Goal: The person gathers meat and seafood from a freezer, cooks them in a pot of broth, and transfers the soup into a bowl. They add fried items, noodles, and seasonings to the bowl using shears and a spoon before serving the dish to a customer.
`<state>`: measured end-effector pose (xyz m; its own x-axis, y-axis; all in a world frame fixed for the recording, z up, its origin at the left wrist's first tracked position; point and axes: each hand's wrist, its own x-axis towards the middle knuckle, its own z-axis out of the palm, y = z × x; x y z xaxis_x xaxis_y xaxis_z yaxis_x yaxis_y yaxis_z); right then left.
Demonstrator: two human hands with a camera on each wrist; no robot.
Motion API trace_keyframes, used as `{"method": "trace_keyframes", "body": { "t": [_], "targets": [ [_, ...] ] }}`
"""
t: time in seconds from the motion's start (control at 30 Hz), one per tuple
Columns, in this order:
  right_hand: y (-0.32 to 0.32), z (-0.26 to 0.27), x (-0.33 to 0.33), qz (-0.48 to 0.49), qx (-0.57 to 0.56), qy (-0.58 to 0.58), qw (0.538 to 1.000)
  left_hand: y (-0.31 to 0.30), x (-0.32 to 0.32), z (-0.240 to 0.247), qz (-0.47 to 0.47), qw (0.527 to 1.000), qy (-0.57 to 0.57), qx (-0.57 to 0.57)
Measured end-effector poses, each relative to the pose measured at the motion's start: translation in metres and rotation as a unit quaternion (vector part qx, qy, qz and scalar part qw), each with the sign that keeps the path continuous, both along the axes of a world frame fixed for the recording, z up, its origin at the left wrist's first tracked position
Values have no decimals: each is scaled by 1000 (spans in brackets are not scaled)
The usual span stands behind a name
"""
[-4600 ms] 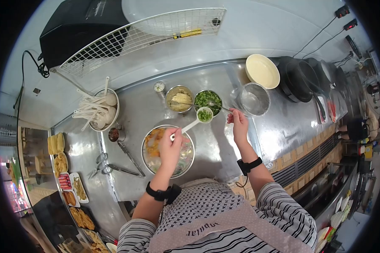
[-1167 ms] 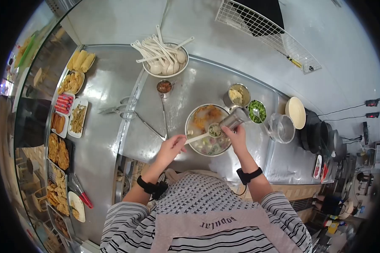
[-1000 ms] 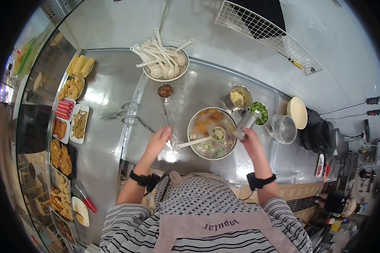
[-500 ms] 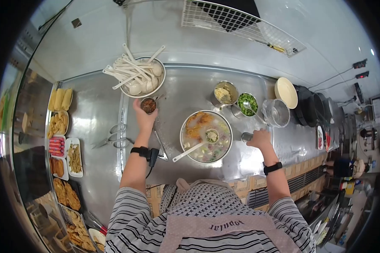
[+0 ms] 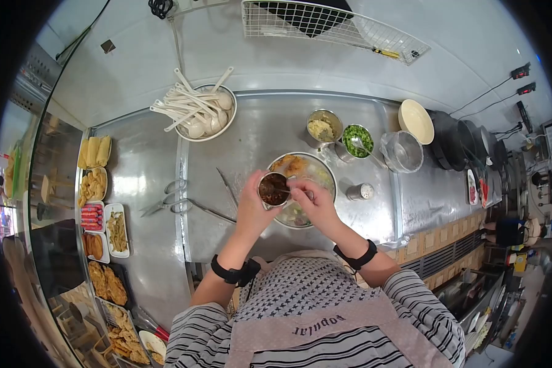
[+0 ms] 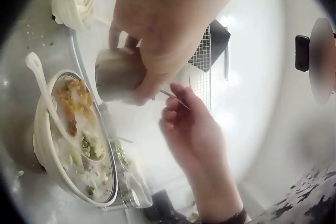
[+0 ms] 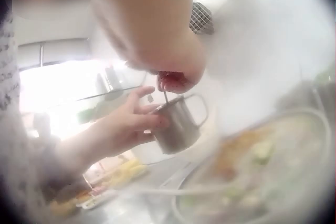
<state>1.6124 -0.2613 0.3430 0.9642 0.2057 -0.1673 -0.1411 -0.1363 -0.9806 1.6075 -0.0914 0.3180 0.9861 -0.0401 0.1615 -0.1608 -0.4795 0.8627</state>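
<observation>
My left hand (image 5: 253,207) grips a small steel cup (image 7: 181,129) of dark red chili sauce (image 5: 272,190), its fingers around the cup's side. With its fingertips, my right hand (image 5: 316,205) pinches a thin metal handle (image 6: 167,94) that dips into the sauce; its lower end is hidden. Both hands are above the near-left part of a large bowl (image 6: 50,155) of cloudy soup with orange and green bits. A white ladle (image 6: 38,74) leans in this bowl, its scoop filled with chopped greens and minced garlic. To the right, a metal shaker (image 5: 360,192) stands on the counter.
Behind the soup are cups of minced garlic (image 5: 321,130) and chopped scallion (image 5: 357,140). A clear tub (image 5: 403,152) sits farther right. Scissors (image 5: 165,201) and tongs (image 5: 211,211) lie left, before a bowl of white spoons (image 5: 197,113). Food trays (image 5: 118,230) line the left edge.
The ladle was let go in the soup, and the right hand set the shaker down. The left hand took the sauce cup from near the spoons to the bowl; the right hand now pinches its handle.
</observation>
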Motion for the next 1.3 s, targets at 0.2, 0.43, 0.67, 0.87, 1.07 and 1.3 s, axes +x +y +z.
{"method": "trace_keyframes", "body": {
  "t": [0.2, 0.43, 0.67, 0.87, 1.07, 1.3],
  "targets": [
    [-15, 1, -22, 140, -203, -378, 892, -24, -11, 18, 26, 998, -55, 26],
    [-51, -2, -31, -42, 196, 129, 971, -51, -11, 12, -3, 995, -15, 98],
    [-90, 5, -30, -115, 237, 124, 957, -72, -11, -2, 11, 999, -11, -47],
    [-105, -31, -31, -53, 39, -109, 992, -39, -16, -16, 100, 993, 18, -59],
    [-100, -34, -26, 71, -188, -407, 891, -18, -13, -8, 118, 993, 21, 1],
    [-30, 5, 25, 93, -107, -227, 963, 2, 31, -18, 57, 998, -15, 1]
  ]
}}
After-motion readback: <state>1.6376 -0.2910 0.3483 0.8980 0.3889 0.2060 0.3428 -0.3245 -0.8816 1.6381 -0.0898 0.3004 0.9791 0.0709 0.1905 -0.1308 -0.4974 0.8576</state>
